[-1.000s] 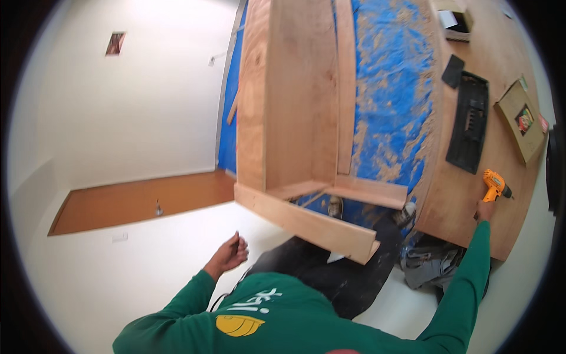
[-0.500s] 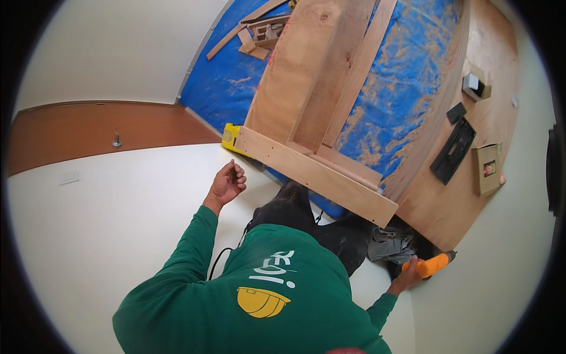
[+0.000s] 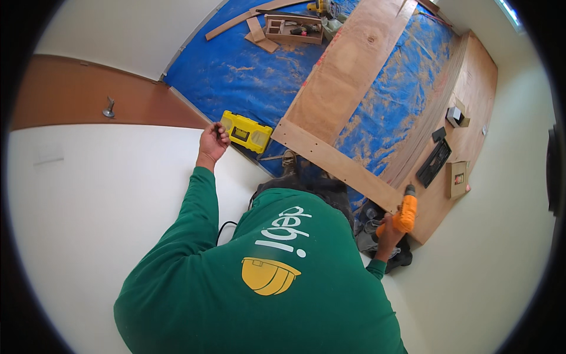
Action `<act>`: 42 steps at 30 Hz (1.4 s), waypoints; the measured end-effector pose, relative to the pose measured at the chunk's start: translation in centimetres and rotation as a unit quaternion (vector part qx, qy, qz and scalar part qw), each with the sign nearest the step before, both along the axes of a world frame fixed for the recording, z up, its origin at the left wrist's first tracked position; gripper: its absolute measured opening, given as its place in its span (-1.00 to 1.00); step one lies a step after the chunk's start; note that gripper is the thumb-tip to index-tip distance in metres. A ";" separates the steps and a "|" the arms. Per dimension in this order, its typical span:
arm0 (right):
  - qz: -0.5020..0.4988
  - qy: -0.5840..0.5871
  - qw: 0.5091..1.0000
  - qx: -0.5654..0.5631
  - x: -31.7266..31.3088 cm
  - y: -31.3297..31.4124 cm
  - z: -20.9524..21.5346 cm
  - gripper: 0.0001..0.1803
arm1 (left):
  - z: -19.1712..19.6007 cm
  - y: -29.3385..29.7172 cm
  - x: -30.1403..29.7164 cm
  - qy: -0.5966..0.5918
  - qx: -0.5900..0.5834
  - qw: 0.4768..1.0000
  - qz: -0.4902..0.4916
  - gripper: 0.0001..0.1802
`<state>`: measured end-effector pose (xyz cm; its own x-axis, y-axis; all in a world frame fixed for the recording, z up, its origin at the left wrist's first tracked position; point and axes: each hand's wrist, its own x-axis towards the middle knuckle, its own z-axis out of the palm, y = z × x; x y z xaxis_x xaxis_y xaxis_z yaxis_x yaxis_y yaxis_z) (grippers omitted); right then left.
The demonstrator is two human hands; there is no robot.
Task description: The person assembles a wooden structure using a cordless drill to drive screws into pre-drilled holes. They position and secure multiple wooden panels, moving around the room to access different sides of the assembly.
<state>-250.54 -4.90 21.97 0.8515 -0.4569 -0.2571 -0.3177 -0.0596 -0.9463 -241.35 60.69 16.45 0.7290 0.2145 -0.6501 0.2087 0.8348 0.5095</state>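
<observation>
My right hand (image 3: 386,237) is wrapped round the grip of an orange power drill (image 3: 407,213), its dark chuck pointing away from me. The drill is close to the right end of a narrow end board (image 3: 339,168) with small dark holes in it. Behind that board a wide plywood plank (image 3: 361,65) stretches off to the far side. On the left, my left hand (image 3: 214,143) is raised with curled fingers; something small and dark may be between them, too small to name. Just past it lies a yellow plastic case (image 3: 247,132).
Blue sheeting (image 3: 236,71) strewn with sawdust covers the floor. A wooden tray of tools (image 3: 295,29) stands far left, by offcuts (image 3: 259,35). Stacked plywood sheets (image 3: 471,88) at right bear a black case insert (image 3: 434,162) and a cardboard box (image 3: 457,179). White wall at left.
The drill has swung from pointing right to pointing away from me, nearer the end board. My view has shifted: the yellow case shows fully, and the wooden piece's inner sides no longer show.
</observation>
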 end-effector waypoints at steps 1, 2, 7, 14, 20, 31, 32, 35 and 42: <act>0.028 0.040 0.999 -0.002 0.6 0.5 -0.7 -0.71 | 0.1 0.9 0.0 -0.039 0.007 0.999 0.001 -0.77; 0.070 0.061 0.996 -0.012 1.1 1.0 -1.5 -0.71 | 0.2 1.6 -0.3 -0.057 0.009 0.998 0.021 -0.78; 0.245 0.054 0.966 -0.070 5.0 2.3 -5.1 -0.67 | 0.1 2.7 -3.3 -0.063 0.011 0.990 0.126 -0.79; 0.237 0.092 0.967 -0.013 6.1 3.4 -4.7 -0.72 | -1.3 4.7 -4.2 0.055 0.004 0.992 0.111 -0.80; 0.130 0.121 0.984 0.018 5.0 2.3 -1.9 -0.79 | -2.2 8.0 -3.7 0.026 0.013 0.994 0.103 -0.79; -0.132 0.010 0.988 -0.084 13.4 10.7 -1.8 -0.77 | 5.9 10.6 15.1 0.072 0.088 0.971 -0.209 -0.65; -0.170 0.016 0.983 -0.059 15.1 12.8 -1.9 -0.73 | 5.5 10.7 19.0 0.085 0.082 0.958 -0.262 -0.65; -0.286 -0.008 0.954 -0.088 18.2 21.7 -0.7 -0.66 | 1.8 10.0 32.7 0.118 0.082 0.890 -0.433 -0.63; -0.410 0.074 0.905 0.087 18.8 43.0 5.3 -0.50 | 0.4 0.9 58.9 -0.045 0.193 0.642 -0.741 -0.70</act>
